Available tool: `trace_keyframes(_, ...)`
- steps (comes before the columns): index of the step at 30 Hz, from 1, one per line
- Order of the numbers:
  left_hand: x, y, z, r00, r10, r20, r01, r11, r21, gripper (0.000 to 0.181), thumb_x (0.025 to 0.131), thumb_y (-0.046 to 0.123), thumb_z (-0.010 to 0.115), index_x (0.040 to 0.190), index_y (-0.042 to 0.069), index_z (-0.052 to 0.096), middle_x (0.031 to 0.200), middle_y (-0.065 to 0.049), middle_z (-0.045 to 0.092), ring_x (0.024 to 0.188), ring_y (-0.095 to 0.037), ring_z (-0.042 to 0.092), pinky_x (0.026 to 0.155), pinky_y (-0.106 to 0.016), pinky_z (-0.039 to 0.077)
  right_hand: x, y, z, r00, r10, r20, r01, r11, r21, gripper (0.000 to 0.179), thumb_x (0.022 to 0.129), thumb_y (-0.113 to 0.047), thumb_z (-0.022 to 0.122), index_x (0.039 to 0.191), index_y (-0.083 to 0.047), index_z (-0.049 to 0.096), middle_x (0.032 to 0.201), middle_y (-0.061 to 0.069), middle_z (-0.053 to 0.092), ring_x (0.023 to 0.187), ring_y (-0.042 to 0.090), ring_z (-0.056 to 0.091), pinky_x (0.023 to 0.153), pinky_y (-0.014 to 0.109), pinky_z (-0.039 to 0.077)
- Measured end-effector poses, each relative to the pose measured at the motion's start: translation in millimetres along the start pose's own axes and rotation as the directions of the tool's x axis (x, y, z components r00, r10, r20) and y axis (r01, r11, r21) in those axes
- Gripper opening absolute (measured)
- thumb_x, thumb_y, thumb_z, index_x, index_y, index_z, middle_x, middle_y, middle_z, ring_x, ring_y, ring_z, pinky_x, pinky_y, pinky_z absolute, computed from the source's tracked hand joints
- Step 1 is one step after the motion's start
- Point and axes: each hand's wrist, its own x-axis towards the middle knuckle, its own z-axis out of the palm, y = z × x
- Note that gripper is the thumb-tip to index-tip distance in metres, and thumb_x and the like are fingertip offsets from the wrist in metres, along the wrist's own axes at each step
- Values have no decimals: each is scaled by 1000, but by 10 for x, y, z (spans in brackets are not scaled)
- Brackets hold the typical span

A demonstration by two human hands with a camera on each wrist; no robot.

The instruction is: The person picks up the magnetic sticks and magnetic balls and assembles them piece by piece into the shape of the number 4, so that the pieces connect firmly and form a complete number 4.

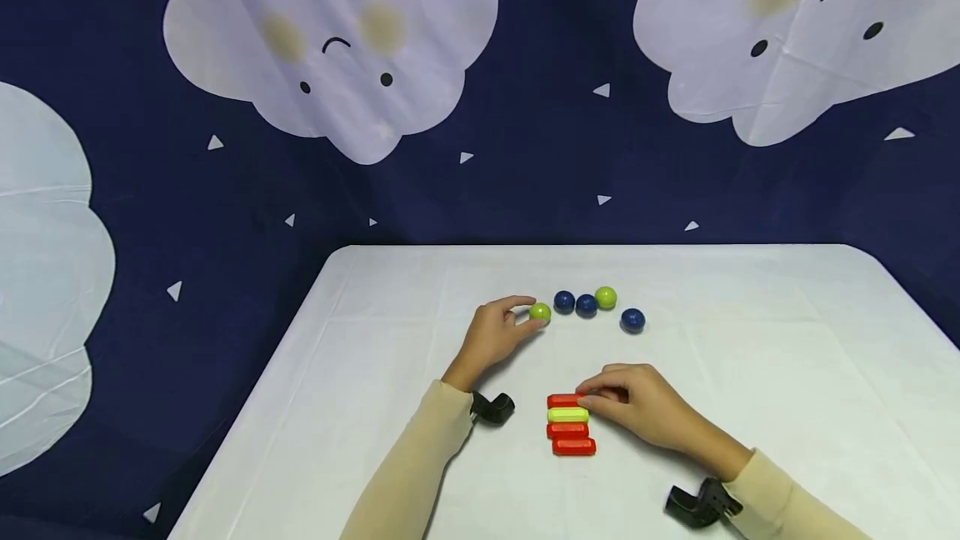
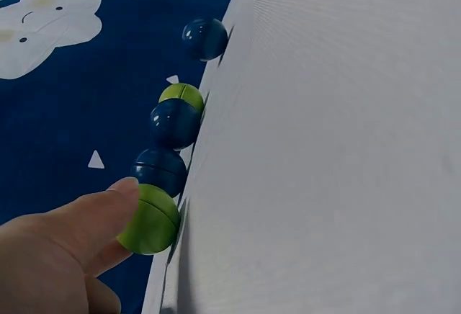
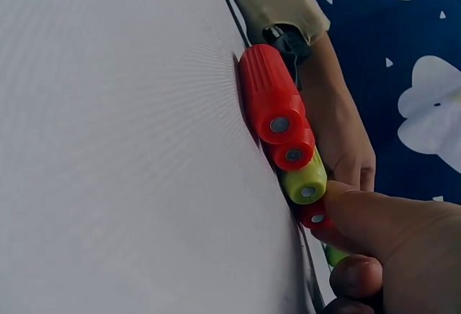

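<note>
My left hand (image 1: 491,338) pinches a green ball (image 1: 540,312) between thumb and finger at the left end of a loose row of balls. Beside it lie two blue balls (image 1: 564,302) and another green ball (image 1: 606,297); a third blue ball (image 1: 633,321) sits apart to the right. Nearer the front, my right hand (image 1: 648,407) pinches the right end of the farthest red magnetic rod (image 1: 562,400). Next to that one lie a yellow-green rod (image 3: 308,183) and two more red rods (image 3: 268,91), side by side. Round metal discs show in the rod ends.
Everything lies on a white-covered table (image 1: 375,457) with rounded far corners. A dark blue backdrop (image 1: 525,198) printed with clouds and small triangles hangs behind it. Black wrist devices (image 1: 701,504) sit at both beige cuffs, close to the tabletop.
</note>
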Motion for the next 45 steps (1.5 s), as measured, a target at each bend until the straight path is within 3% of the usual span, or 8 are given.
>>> trace_keyframes(16, 59, -31, 20, 999, -21, -25, 21, 1000, -9, 38, 91, 37, 80, 121, 15, 75, 56, 6, 43, 49, -6, 36, 47, -23, 29, 6, 18, 10, 1000, -15, 16, 15, 1000, -15, 8, 93, -28, 79, 101, -26, 80, 72, -20, 54, 61, -1, 46, 53, 20, 39)
trace_keyframes(27, 7, -20, 5, 1000, -26, -14, 25, 999, -21, 37, 90, 37, 80, 118, 14, 76, 57, 6, 43, 50, -6, 37, 48, -23, 30, -45, 32, 92, 999, -29, -45, 28, 1000, -11, 11, 88, -28, 83, 98, -29, 79, 66, -22, 46, 58, -3, 43, 52, 19, 38)
trace_keyframes(36, -13, 3, -13, 1000, -27, -15, 26, 999, -27, 35, 89, 36, 81, 116, 14, 76, 56, 7, 42, 50, -6, 36, 48, -23, 29, -35, -26, 80, 994, 22, -110, -24, 1000, -12, 12, 87, -32, 84, 98, -29, 80, 54, -24, 31, 48, -6, 30, 43, 19, 25)
trace_keyframes(45, -35, 5, -5, 1000, -27, 4, 27, 999, -31, 35, 88, 38, 82, 115, 15, 77, 55, 7, 40, 50, -6, 35, 49, -24, 29, -42, -35, 66, 980, 82, -179, -75, 996, 47, 12, 87, -26, 84, 98, -28, 79, 52, -22, 32, 47, -5, 29, 42, 21, 27)
